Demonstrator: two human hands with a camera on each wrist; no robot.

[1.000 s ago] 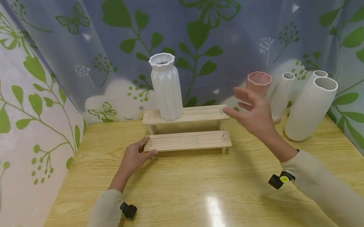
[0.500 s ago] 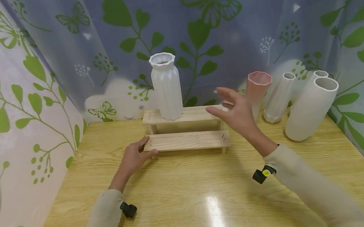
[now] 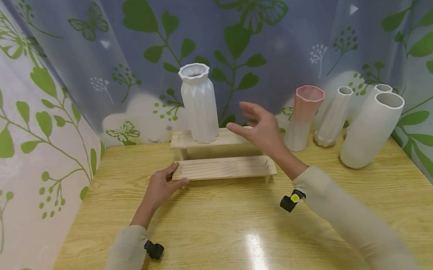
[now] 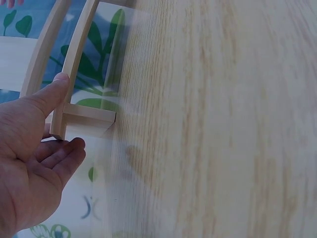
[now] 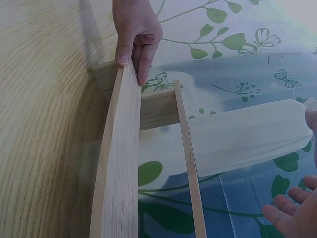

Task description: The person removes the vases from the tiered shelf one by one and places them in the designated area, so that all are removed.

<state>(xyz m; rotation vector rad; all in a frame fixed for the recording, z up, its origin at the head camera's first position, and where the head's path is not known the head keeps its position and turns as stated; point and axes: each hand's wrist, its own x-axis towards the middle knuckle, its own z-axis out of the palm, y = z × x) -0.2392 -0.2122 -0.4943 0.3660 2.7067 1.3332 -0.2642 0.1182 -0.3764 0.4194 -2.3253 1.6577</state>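
A two-tier wooden stand (image 3: 223, 167) sits toward the back of the table. My left hand (image 3: 158, 190) grips the left end of its lower shelf, thumb at the front edge and fingers behind; the left wrist view shows the thumb and fingers (image 4: 64, 161) around the board's end. A white fluted vase (image 3: 200, 105) with a scalloped rim stands upright on the left part of the upper shelf. To its right, my right hand (image 3: 264, 133) hovers before the upper shelf's right end, fingers and thumb spread, holding nothing. In the right wrist view the vase (image 5: 252, 134) appears beside this hand.
On the right of the wooden table (image 3: 215, 246) stand a pink-to-white vase (image 3: 305, 115), a slim white vase (image 3: 332, 118) and a wide white cylindrical vase (image 3: 370, 132), with another white vase partly hidden behind. A patterned curtain (image 3: 263, 54) borders the back and sides.
My right hand has moved left, away from the pink vase and toward the white fluted vase. The left hand keeps its grip on the stand, and the vases stay in place.
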